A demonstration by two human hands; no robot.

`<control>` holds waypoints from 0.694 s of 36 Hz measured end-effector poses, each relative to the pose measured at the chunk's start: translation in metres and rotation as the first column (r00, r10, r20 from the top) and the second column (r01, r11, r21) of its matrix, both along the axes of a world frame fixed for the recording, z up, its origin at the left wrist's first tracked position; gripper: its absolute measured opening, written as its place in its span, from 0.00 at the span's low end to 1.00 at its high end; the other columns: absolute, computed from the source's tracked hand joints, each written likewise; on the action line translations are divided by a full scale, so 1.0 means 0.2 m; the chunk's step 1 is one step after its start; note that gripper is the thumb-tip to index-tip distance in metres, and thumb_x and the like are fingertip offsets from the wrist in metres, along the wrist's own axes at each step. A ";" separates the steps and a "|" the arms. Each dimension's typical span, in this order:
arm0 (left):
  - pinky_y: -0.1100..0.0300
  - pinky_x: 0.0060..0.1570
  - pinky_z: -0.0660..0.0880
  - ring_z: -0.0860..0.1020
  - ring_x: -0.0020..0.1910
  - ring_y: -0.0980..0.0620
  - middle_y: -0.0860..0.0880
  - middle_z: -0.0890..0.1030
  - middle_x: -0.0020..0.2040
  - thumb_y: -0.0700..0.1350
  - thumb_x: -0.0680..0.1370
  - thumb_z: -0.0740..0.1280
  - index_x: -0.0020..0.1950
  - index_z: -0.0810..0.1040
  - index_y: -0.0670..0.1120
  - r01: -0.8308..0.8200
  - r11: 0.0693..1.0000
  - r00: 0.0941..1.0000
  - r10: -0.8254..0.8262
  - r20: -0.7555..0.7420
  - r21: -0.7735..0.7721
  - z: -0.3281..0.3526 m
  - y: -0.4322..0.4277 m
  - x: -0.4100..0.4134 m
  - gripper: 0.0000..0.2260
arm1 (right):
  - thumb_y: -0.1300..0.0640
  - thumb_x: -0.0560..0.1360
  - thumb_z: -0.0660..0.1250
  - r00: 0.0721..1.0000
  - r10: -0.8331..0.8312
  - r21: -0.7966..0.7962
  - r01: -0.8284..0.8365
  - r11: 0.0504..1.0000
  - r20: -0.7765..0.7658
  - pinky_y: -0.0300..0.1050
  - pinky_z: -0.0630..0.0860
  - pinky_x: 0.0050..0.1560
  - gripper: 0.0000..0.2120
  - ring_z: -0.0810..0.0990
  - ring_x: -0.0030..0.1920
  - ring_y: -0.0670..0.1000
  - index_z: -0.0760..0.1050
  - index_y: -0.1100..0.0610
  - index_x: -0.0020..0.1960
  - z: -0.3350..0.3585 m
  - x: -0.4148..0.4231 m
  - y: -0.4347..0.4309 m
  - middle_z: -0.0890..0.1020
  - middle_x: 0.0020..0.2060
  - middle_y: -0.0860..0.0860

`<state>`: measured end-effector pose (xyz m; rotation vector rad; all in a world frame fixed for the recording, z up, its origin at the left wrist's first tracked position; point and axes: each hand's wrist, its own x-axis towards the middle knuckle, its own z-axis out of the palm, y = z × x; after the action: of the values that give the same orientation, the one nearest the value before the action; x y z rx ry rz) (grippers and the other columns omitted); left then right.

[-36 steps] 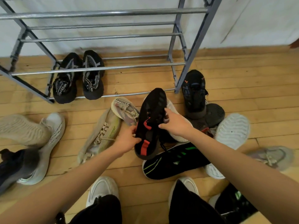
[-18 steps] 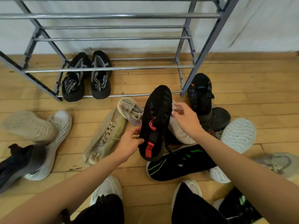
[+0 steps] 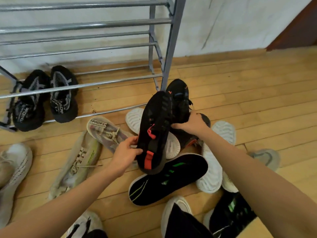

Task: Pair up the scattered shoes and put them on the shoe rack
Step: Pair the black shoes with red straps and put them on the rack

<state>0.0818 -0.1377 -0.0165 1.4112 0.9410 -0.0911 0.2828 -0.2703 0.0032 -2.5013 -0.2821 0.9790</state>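
My left hand (image 3: 126, 152) grips the heel side of a black shoe with red tabs (image 3: 154, 133), held above the pile with its toe pointing away. Beyond it, my right hand (image 3: 192, 122) closes on the heel of a second black shoe with orange marks (image 3: 179, 98) that lies by the rack's leg. The grey metal shoe rack (image 3: 82, 24) stands against the wall. A black-and-grey pair (image 3: 46, 97) sits on its lowest rails at the left.
Scattered on the wooden floor: a black shoe with green stripes (image 3: 168, 179), white soles (image 3: 214, 157), a grey-pink knit shoe (image 3: 106, 133), a beige shoe (image 3: 80, 162), pale shoes (image 3: 13, 169) at the left edge and a grey one (image 3: 264, 158) at the right. My own feet show at the bottom.
My right hand let go of the held shoe's side and moved right onto the second black shoe's heel. The left hand keeps its hold, and the view has shifted right.
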 end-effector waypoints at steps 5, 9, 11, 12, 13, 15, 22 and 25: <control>0.54 0.45 0.76 0.78 0.51 0.48 0.50 0.79 0.52 0.28 0.74 0.62 0.56 0.77 0.50 -0.032 0.999 0.999 0.031 -0.010 -0.006 -0.02 0.02 -0.02 0.20 | 0.49 0.68 0.73 0.985 -0.035 0.039 0.028 0.999 0.170 0.51 0.70 0.58 0.37 0.66 0.67 0.61 0.62 0.60 0.70 -0.06 0.01 0.00 0.67 0.66 0.60; 0.49 0.51 0.77 0.78 0.54 0.48 0.50 0.79 0.53 0.29 0.74 0.63 0.63 0.76 0.47 -0.046 0.999 0.998 0.047 -0.031 0.003 -0.03 0.04 -0.04 0.21 | 0.51 0.70 0.72 0.959 -0.149 0.195 0.102 0.976 0.242 0.46 0.71 0.53 0.31 0.73 0.61 0.60 0.65 0.59 0.68 -0.06 0.07 0.05 0.72 0.63 0.59; 0.48 0.53 0.77 0.79 0.53 0.49 0.50 0.79 0.54 0.28 0.74 0.62 0.64 0.75 0.46 -0.054 0.999 0.998 0.054 -0.036 -0.004 -0.03 0.05 -0.04 0.21 | 0.57 0.73 0.69 0.940 -0.206 0.259 0.134 0.957 0.273 0.43 0.70 0.53 0.25 0.74 0.62 0.58 0.66 0.61 0.67 -0.04 0.12 0.09 0.74 0.63 0.59; 0.47 0.54 0.77 0.79 0.52 0.49 0.49 0.79 0.55 0.28 0.74 0.62 0.64 0.75 0.46 -0.057 0.998 0.998 0.057 -0.037 -0.008 -0.02 0.05 -0.04 0.21 | 0.61 0.74 0.67 0.933 -0.229 0.277 0.150 0.949 0.277 0.43 0.70 0.54 0.22 0.74 0.62 0.58 0.66 0.61 0.66 -0.04 0.14 0.11 0.74 0.63 0.59; 0.46 0.55 0.77 0.79 0.51 0.49 0.49 0.78 0.55 0.28 0.74 0.62 0.64 0.75 0.45 -0.063 0.998 0.997 0.062 -0.041 -0.013 -0.02 0.06 -0.04 0.21 | 0.64 0.75 0.64 0.933 -0.243 0.274 0.169 0.947 0.264 0.45 0.71 0.56 0.21 0.74 0.62 0.58 0.65 0.61 0.67 -0.04 0.15 0.12 0.74 0.63 0.59; 0.46 0.55 0.77 0.79 0.52 0.48 0.48 0.78 0.55 0.28 0.75 0.62 0.63 0.75 0.44 -0.075 0.997 0.996 0.073 -0.056 -0.027 -0.03 0.06 -0.05 0.21 | 0.66 0.76 0.62 0.945 -0.227 0.211 0.178 0.961 0.236 0.50 0.71 0.60 0.23 0.73 0.64 0.60 0.62 0.62 0.69 -0.06 0.17 0.12 0.72 0.66 0.60; 0.45 0.55 0.77 0.79 0.55 0.45 0.47 0.79 0.57 0.29 0.75 0.61 0.63 0.76 0.44 -0.062 0.996 0.995 0.056 -0.086 -0.061 -0.04 0.08 -0.04 0.19 | 0.41 0.73 0.65 0.866 0.490 -0.451 -0.399 0.798 0.101 0.59 0.56 0.72 0.30 0.57 0.73 0.63 0.68 0.55 0.69 -0.11 0.11 0.01 0.65 0.71 0.59; 0.45 0.55 0.76 0.79 0.55 0.45 0.47 0.80 0.56 0.29 0.75 0.61 0.62 0.76 0.44 -0.055 0.997 0.995 0.050 -0.086 -0.062 -0.04 0.08 -0.03 0.19 | 0.40 0.69 0.69 0.815 0.578 -0.499 -0.491 0.714 0.026 0.67 0.51 0.71 0.31 0.52 0.74 0.62 0.68 0.50 0.69 -0.06 0.13 0.00 0.63 0.71 0.56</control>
<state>0.0751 -0.1222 -0.0244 1.3313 1.0355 -0.1412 0.3079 -0.2696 -0.0094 -3.0460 -0.9952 1.1396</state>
